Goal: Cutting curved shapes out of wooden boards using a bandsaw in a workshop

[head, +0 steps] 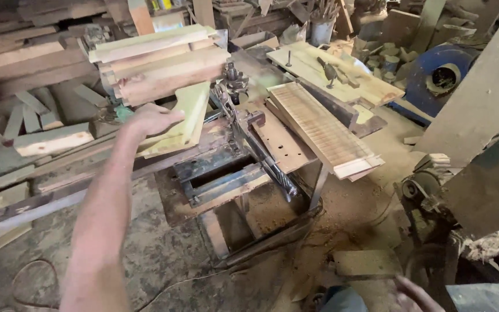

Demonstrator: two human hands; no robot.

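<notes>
My left hand (152,119) reaches out over a woodworking machine (232,167) and grips a pale greenish plank (185,118) that leans against a stack of similar planks (157,63) on the machine's far side. My right hand (414,293) shows only partly at the bottom edge, low and blurred, fingers apart with nothing in it. A ribbed, grooved board (321,127) lies across the machine's right side.
Loose boards and offcuts (53,138) lie at the left. A workbench with tools (333,72) stands behind, a blue round blower housing (440,75) at the right, a motor (423,185) beside it. Sawdust covers the floor (347,208). A wide plank (480,98) leans at the right.
</notes>
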